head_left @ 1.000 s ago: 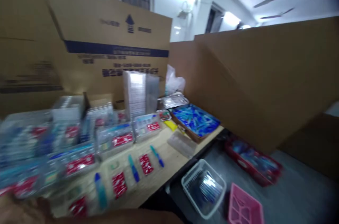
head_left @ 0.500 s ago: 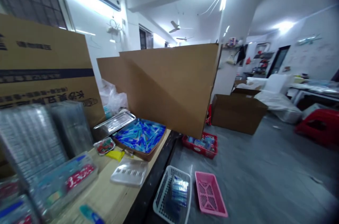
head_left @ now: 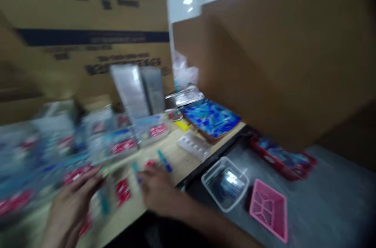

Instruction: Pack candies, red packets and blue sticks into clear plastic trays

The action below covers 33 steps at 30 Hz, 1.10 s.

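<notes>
Teal-blue pen (head_left: 135, 167) beside right hand (head_left: 157, 189), left hand (head_left: 70, 203) apart, both grips too blurred to tell

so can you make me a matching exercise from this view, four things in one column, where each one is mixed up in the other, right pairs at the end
Things:
1. open box
2. white basket
3. red crate
4. right hand

Places:
a. between the table and the pink basket
b. over the table, near a blue stick
c. on the table, full of blue pieces
d. in the picture, just below the plain cardboard, holding bluish things

Pairs: 1-c, 2-a, 3-d, 4-b
</notes>
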Available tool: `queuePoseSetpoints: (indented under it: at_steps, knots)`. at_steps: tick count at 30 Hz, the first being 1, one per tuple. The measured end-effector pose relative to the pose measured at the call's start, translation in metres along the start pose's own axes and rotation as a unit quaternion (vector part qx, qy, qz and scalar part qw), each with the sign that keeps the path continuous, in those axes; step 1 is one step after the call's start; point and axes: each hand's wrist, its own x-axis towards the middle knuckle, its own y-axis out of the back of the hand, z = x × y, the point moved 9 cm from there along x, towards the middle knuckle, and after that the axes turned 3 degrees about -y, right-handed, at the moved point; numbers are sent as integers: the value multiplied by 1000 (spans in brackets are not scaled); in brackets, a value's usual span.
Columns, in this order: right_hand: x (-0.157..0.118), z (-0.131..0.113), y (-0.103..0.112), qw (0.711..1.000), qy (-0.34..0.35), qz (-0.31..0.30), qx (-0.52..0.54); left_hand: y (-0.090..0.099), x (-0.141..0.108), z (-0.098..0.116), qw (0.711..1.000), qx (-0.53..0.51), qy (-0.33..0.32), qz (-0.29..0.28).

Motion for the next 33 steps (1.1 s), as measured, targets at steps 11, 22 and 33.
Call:
queuePoseSetpoints:
  at_steps: [11, 22, 33]
  knots:
    - [-63, 57, -10, 994, 32, 36, -96, -47, 20, -41, 990, -84, -55, -97]
    - [-56, 67, -59, 982, 44, -84, -163, -131, 52, -56, 951, 228, -166, -126]
    - [-63, 69, -61, 981, 37, -85, -172, -150, 35, -53, 878, 392, -218, -167]
